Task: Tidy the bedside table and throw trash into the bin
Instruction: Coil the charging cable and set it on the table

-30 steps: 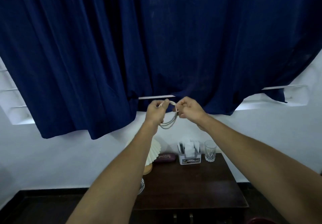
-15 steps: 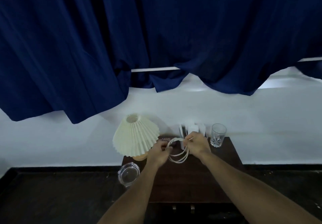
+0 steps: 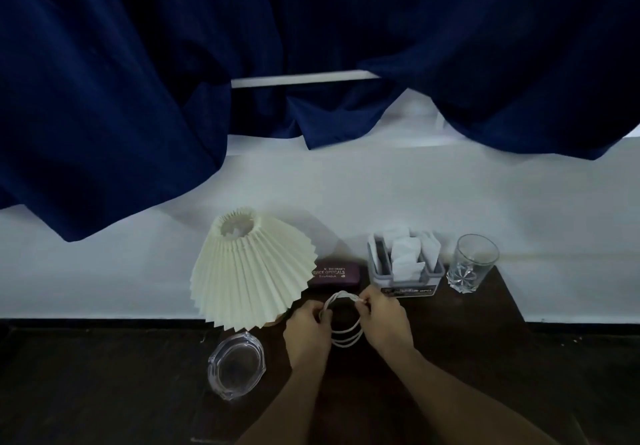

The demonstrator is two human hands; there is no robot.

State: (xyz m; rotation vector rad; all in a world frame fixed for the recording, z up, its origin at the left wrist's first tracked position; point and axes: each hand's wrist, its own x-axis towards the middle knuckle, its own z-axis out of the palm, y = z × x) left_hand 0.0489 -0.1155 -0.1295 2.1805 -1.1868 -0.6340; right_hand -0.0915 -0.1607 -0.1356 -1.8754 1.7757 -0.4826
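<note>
White cable (image 3: 343, 336), wound into a loose coil of several loops, is held between both your hands just above the dark wooden surface (image 3: 462, 314). Your left hand (image 3: 306, 333) grips the left side of the coil with its fingers curled round the strands. Your right hand (image 3: 384, 323) pinches the cable at the top right of the coil between thumb and fingertips. A twisted stretch of cable arches between the two hands at the top, and the lower loops hang between your wrists. Whether the coil touches the surface cannot be told.

Items noted on the surface:
- A lamp with a cream pleated shade (image 3: 247, 271) stands at the left, with the edge of its shade just beside your left hand.
- A maroon spectacle case (image 3: 335, 274) with gold lettering lies against the wall behind the coil, partly tucked under the edge of the shade.
- A grey organiser (image 3: 405, 273) holding white papers stands upright to the right of the case, just beyond your right hand.
- A clear drinking glass (image 3: 472, 264) stands upright at the back right corner, near the organiser but apart from it.
- A clear glass ashtray (image 3: 236, 370) sits at the front left, below the lamp and apart from your left forearm.

A navy curtain (image 3: 138, 80) hangs over the white wall (image 3: 381, 184) behind.
</note>
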